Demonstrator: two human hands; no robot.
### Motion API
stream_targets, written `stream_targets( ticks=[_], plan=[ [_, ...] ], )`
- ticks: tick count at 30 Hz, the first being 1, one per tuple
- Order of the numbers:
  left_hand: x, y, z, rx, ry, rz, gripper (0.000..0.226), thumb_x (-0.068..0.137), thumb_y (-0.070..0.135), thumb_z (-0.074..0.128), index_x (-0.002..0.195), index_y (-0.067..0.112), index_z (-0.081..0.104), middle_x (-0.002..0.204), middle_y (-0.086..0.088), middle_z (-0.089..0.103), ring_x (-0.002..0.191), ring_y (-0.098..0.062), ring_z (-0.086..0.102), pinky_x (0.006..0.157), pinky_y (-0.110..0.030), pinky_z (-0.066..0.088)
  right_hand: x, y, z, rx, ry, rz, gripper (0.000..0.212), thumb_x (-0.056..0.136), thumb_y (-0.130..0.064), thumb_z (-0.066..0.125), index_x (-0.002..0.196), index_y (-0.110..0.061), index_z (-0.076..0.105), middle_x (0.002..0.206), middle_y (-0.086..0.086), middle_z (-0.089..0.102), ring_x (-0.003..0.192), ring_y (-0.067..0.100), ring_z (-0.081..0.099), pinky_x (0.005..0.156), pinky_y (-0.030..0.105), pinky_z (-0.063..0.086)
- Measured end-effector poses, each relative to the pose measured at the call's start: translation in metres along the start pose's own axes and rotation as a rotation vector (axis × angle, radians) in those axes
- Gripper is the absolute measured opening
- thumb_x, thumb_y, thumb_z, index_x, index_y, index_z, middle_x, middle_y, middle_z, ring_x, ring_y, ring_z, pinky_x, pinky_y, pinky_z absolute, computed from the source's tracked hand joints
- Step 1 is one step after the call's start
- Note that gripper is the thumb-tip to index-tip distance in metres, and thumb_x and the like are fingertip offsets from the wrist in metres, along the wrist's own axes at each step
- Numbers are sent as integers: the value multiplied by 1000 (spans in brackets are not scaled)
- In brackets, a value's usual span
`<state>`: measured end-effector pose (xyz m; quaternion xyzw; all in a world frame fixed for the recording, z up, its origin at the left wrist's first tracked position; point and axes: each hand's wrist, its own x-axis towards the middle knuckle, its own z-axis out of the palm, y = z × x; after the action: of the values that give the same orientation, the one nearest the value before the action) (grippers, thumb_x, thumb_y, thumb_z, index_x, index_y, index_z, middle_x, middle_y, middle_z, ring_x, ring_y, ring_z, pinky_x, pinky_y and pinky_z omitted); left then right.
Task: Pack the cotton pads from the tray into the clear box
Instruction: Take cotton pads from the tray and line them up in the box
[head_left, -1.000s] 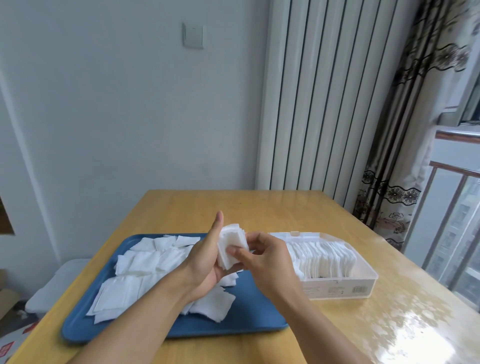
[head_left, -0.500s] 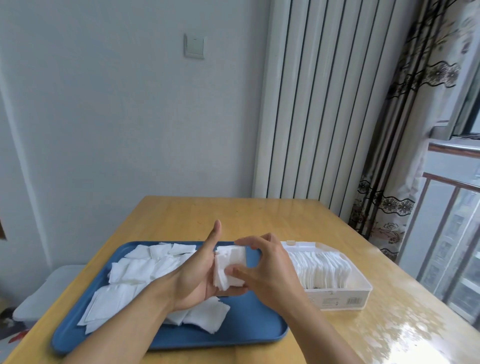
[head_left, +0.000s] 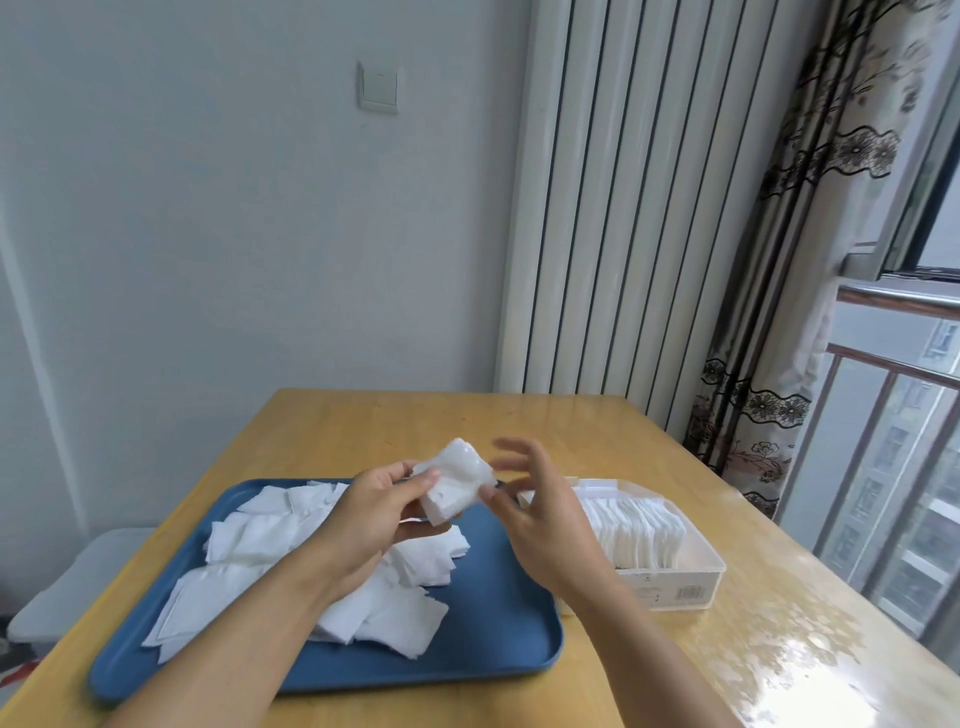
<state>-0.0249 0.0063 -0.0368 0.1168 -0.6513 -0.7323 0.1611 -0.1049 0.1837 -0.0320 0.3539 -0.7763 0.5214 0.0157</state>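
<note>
A stack of white cotton pads (head_left: 456, 486) is held above the blue tray (head_left: 483, 644), gripped by my left hand (head_left: 371, 519). My right hand (head_left: 540, 512) hovers just to the right of the stack, fingers spread, its thumb close to the stack's edge and holding nothing. Loose cotton pads (head_left: 249, 561) lie scattered over the left and middle of the tray. To the right of the tray stands the clear box (head_left: 691, 577), with a row of pads (head_left: 634, 530) standing upright inside it.
Everything rests on a wooden table (head_left: 415, 421) against a grey wall. A white radiator (head_left: 623, 208) and a patterned curtain (head_left: 810, 260) stand behind the table at the right, beside a window railing. A grey bin (head_left: 67, 587) sits low at the left.
My right hand has let go of the stack and opened its fingers. My left hand has tilted the stack up and to the right.
</note>
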Motion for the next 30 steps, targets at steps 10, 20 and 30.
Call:
stream_targets(
  ticks=[10, 20, 30],
  plan=[
    [-7, 1, 14, 56, -57, -101, 28, 109, 14, 40, 110, 8, 68, 80, -11, 73, 60, -18, 68, 59, -25, 57, 5, -21, -28, -156, -120, -197, 17, 88, -22, 77, 104, -22, 71, 111, -10, 72, 114, 8, 63, 96, 26, 49],
    [-12, 3, 16, 31, -54, -104, 19, 102, 19, 60, 120, 13, 64, 101, -5, 79, 95, -25, 76, 79, -36, 60, 15, -16, -125, -1148, -438, 133, 27, 92, -26, 70, 119, -20, 71, 96, -9, 66, 89, 19, 60, 72, 29, 50],
    [-13, 4, 14, 44, -45, -112, 19, 100, 19, 63, 118, 13, 66, 101, -3, 80, 96, -24, 76, 82, -37, 59, 8, 21, -70, -1102, -444, 495, 34, 104, -34, 45, 116, -7, 61, 101, 5, 60, 90, 23, 57, 71, 30, 40]
  ],
)
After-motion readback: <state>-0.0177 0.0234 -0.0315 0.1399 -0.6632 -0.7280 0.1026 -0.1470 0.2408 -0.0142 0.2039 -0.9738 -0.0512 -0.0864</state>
